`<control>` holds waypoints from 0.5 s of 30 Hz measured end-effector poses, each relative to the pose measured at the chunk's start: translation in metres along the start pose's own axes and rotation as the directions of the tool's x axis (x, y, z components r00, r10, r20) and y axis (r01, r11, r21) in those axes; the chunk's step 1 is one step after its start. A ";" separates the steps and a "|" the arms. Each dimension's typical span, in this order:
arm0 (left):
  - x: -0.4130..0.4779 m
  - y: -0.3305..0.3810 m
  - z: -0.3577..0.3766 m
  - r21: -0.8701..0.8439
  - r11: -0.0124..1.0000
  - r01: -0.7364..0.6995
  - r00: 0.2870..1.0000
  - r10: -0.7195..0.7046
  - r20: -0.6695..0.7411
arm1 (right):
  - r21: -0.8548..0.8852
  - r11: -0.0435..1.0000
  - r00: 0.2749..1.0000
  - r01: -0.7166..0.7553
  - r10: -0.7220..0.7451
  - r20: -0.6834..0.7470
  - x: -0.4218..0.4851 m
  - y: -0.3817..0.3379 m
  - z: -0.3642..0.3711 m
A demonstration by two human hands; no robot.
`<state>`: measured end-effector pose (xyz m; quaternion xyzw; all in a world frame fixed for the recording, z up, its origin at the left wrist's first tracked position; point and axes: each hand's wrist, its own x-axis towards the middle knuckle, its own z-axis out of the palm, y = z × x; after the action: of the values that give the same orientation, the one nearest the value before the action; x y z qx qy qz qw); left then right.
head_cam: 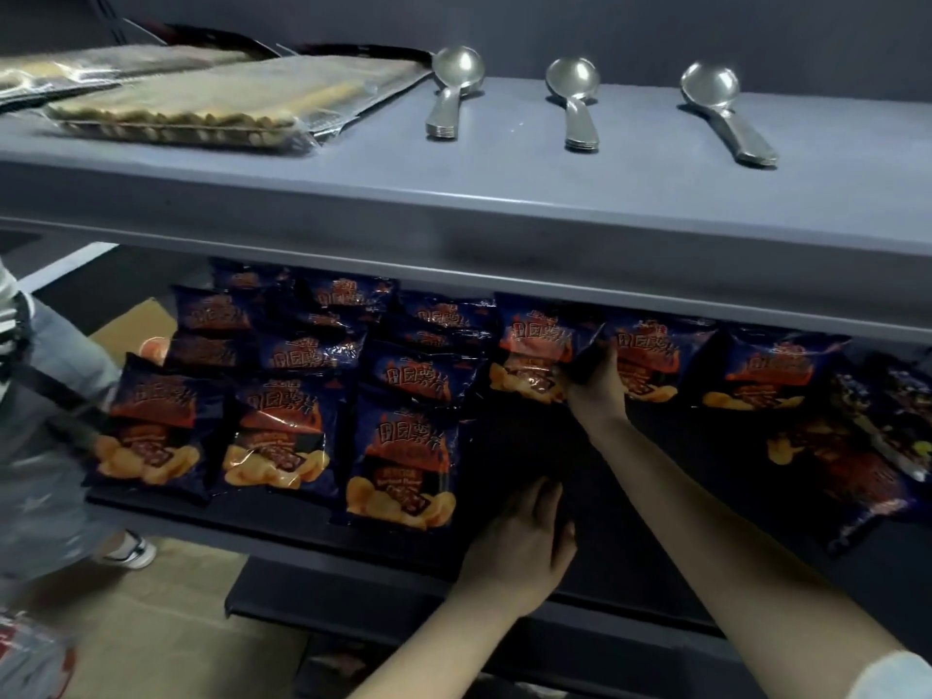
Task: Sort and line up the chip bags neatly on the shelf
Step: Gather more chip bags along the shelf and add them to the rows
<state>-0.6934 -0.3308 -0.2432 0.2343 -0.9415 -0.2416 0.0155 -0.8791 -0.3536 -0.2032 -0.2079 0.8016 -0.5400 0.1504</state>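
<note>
Right hand [595, 383]: reaches deep into the lower shelf [580, 446] at mid-frame, fingers closed on the edges of two chip bags, one to its left [534, 345] and one to its right [650, 355]; which of the two it grips I cannot tell.
Left hand [524, 542]: lower centre of the frame, palm down over the bare dark front of the lower shelf, fingers loosely spread, holding nothing.
Chip bags, left [282, 391]: dark blue with orange print, lying in three overlapping rows at centre left, front bags reaching the shelf edge.
Front bag [403, 456]: just left of the left hand, not touched by it.
Chip bags, right: one bag [771, 370] lies apart to the right of the right hand; further bags [867, 446] at the right edge lie tilted and blurred.
Upper shelf [454, 194]: grey, across the top half of the frame.
Spoons: three stacks of metal spoons, left [449, 93], middle [577, 103], right [726, 113], well apart in a row at upper centre and right.
Packets [201, 103]: clear-wrapped flat packets at upper left.
Other person [45, 396]: at the left edge, light clothes, a shoe [133, 549] on the floor.
</note>
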 end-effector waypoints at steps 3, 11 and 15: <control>0.001 0.000 0.000 0.014 1.000 0.004 0.999 -0.005 0.038 | -0.081 0.997 1.000 0.010 -0.009 0.010 0.004 -0.003 0.008; 0.000 -0.002 0.000 0.024 0.999 -0.021 1.000 0.021 0.010 | -0.149 0.988 0.989 0.031 -0.052 -0.142 0.009 0.005 0.008; 0.001 -0.004 0.002 0.037 0.999 -0.032 0.999 0.032 -0.002 | -0.147 0.987 0.993 0.065 -0.078 -0.084 -0.002 0.015 0.003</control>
<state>-0.6928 -0.3337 -0.2472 0.2197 -0.9495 -0.2234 0.0165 -0.8785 -0.3502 -0.2185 -0.2227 0.8364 -0.4946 0.0794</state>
